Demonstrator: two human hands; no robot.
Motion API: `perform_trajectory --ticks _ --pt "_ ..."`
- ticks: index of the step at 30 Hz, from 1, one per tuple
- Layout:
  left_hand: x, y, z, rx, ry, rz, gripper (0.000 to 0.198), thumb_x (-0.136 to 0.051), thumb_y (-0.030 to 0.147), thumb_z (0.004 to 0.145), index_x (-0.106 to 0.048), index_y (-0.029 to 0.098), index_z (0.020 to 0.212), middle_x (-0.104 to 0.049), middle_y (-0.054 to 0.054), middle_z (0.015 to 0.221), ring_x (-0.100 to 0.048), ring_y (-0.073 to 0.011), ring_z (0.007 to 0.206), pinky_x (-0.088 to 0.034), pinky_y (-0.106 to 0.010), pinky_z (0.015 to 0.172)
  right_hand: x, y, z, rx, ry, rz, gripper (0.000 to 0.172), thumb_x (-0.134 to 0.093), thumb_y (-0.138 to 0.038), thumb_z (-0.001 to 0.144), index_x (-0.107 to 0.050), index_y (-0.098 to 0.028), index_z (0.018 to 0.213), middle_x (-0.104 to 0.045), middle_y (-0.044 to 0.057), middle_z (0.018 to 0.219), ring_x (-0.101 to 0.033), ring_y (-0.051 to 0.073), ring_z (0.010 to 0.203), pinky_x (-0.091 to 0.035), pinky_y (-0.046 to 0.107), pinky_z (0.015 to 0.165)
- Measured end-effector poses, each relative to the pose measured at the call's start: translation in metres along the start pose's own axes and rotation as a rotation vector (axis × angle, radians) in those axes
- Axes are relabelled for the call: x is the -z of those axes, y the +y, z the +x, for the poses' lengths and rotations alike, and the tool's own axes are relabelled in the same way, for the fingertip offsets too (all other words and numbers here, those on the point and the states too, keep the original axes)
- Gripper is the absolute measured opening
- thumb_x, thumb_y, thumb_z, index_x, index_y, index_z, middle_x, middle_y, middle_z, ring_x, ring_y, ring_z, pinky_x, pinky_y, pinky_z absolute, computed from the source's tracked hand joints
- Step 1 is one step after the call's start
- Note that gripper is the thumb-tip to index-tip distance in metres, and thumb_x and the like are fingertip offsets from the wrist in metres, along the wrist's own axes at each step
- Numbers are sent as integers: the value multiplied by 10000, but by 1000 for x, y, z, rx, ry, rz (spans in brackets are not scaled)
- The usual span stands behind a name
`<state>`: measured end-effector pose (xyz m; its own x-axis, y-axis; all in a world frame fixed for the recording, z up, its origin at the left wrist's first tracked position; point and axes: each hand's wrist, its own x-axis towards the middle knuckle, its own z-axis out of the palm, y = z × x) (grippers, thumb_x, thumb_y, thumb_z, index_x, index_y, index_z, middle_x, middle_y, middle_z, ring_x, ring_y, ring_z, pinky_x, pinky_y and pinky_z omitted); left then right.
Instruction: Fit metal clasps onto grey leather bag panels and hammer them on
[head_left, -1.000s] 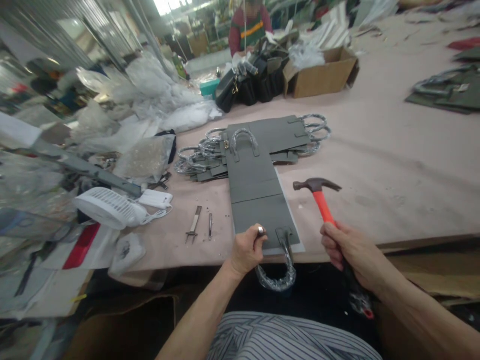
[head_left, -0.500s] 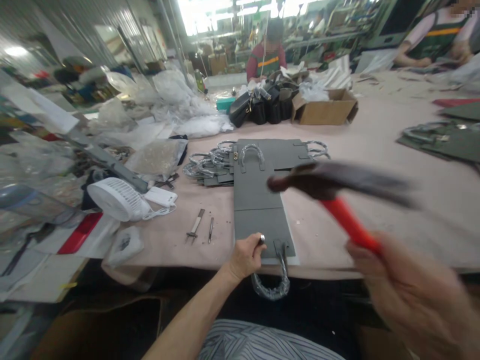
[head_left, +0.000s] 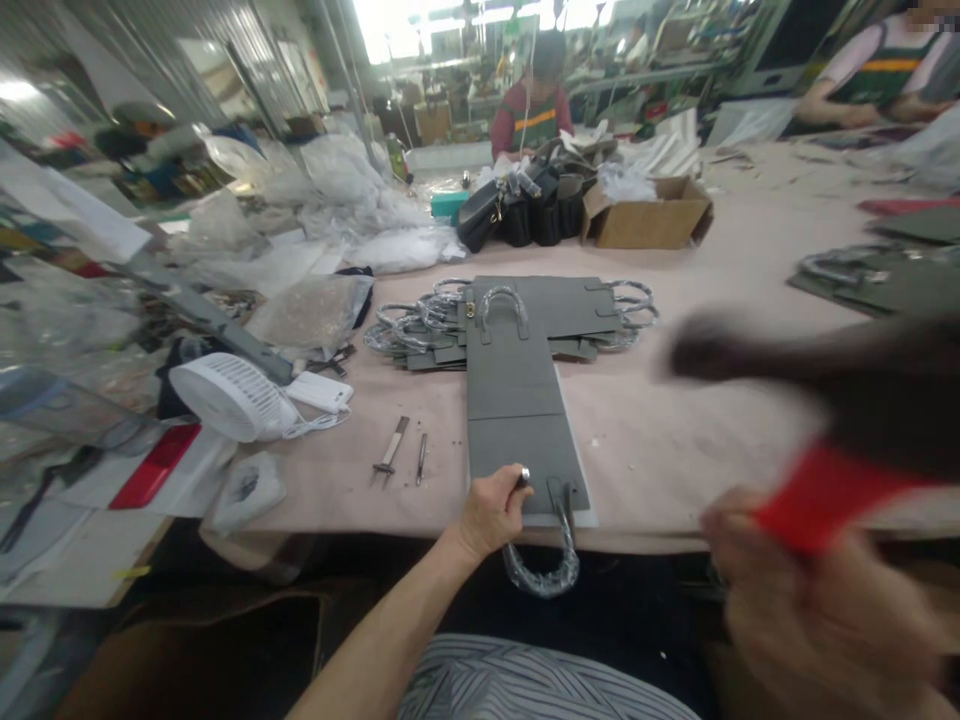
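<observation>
A long grey bag panel [head_left: 514,390] lies over a white sheet at the table's front edge, one plastic-wrapped handle [head_left: 546,582] hanging over that edge. Near this handle my left hand [head_left: 491,508] is closed around a short metal punch [head_left: 523,476], held on the panel; its tip is hidden by my fingers. At the right my right hand [head_left: 825,590] grips a hammer with a red handle [head_left: 832,500]. The dark hammer head [head_left: 847,375] is raised and smeared by motion. Beyond the panel, more grey bag pieces [head_left: 581,300] with wrapped handles are stacked.
Left of the panel lie a pronged tool [head_left: 389,450] and a thin metal tool [head_left: 421,458]. A white fan [head_left: 225,395] stands farther left. Black bags [head_left: 525,215] and a cardboard box [head_left: 649,220] stand at the back. Two people [head_left: 532,110] work across the table.
My right hand has swung the hammer up and to the right, nearer the camera. My left hand and the punch have stayed in place on the panel.
</observation>
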<state>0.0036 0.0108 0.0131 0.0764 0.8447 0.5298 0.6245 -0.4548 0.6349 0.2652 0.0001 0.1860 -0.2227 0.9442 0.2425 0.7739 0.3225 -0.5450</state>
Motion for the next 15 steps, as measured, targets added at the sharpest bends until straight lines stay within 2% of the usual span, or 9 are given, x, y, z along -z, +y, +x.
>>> perform_trajectory --ticks 2,4,6,9,11,13,15 --pt "0 0 0 0 0 -12 107 -526 152 910 -599 191 977 -684 -38 760 -688 -163 648 -555 -239 610 -15 4 -5 76 -109 -44 388 -437 -562 939 -476 -273 683 -487 14 482 -380 165 389 -191 326 468" --pt "0 0 0 4 0 -16 105 -522 155 914 -599 190 976 -679 -35 755 -678 -158 637 -549 -236 604 -26 13 -6 87 -195 -105 373 -432 -538 943 -467 -265 691 -471 -10 463 -351 150 365 -153 319 470" --pt "0 0 0 15 -2 -13 105 -524 159 919 -599 187 986 -694 -48 801 -694 -164 693 -564 -245 649 -32 28 -2 4 -217 -118 365 -422 -540 945 -449 -262 710 -465 -24 473 -385 155 393 -187 306 477" --pt "1 1 -1 51 -24 -25 96 -536 166 922 -602 185 989 -701 -51 824 -705 -170 745 -577 -256 696 -39 59 11 -178 -242 -15 382 -370 -540 947 -411 -258 693 -475 -20 526 -456 165 482 -307 287 503" --pt "3 2 -1 81 -52 -56 142 -539 173 931 -605 185 1056 -711 -55 868 -712 -173 784 -586 -266 729 -49 82 20 -289 -292 31 379 -337 -510 951 -411 -254 681 -485 -12 552 -470 166 510 -356 284 516" --pt "6 4 0 103 -82 -102 210 -537 176 943 -598 190 1144 -722 -65 951 -719 -179 867 -591 -286 794 -64 100 28 -379 -329 -7 364 -329 -465 956 -446 -245 692 -514 7 573 -491 175 527 -393 294 539" --pt "10 7 3 118 -95 -140 224 -544 178 947 -603 195 1162 -720 -76 1025 -711 -186 953 -584 -307 862 -80 109 32 -396 -300 -103 319 -365 -421 952 -536 -212 781 -593 60 676 -548 209 603 -438 331 604"
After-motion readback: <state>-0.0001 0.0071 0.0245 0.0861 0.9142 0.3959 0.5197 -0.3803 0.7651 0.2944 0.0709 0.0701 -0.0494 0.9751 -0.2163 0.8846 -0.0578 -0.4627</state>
